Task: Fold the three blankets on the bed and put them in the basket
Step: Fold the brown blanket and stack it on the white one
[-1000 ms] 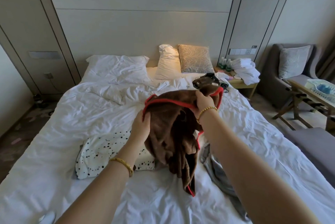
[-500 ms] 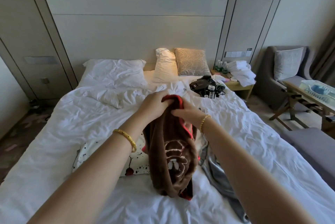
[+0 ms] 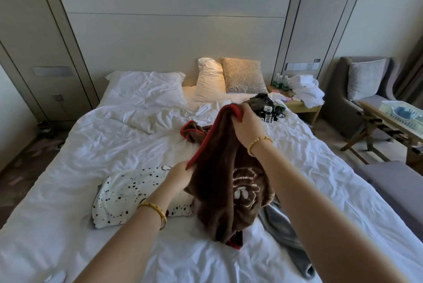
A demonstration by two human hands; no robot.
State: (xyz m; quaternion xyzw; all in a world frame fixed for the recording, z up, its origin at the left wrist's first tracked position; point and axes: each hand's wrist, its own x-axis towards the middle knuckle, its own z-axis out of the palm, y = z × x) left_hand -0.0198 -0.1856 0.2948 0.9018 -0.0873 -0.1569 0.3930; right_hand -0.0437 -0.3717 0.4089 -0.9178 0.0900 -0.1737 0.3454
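- Brown blanket [image 3: 224, 182], red-edged: held above bed [image 3: 114, 145], lower end resting on sheet.
- Right hand [image 3: 248, 126]: fingers pinching raised red edge.
- Left hand [image 3: 180, 174]: fingers gripping lower edge.
- Spotted white blanket [image 3: 128, 193], grey blanket [image 3: 281, 230]: lying alongside.

On my feed the bed [image 3: 91, 145] fills the middle of the view, its far end against the wall. Three pillows [image 3: 146, 86] sit along that far end, two of them propped to the right. Near me, one blanket [image 3: 224, 182] hangs above the bed's middle, my right hand [image 3: 248, 127] on its far upper edge and my left hand [image 3: 180, 175] on its near left edge. A second blanket [image 3: 128, 193] lies on the bed just left of it; a third [image 3: 283, 232] lies to its right, partly under it. A bundle of devices [image 3: 265, 108] rests far right on the bed. Right of the bed stands a nightstand [image 3: 299, 108] with towels [image 3: 304, 88] on it, then an armchair [image 3: 357, 90], with a table [image 3: 389, 120] nearer me.
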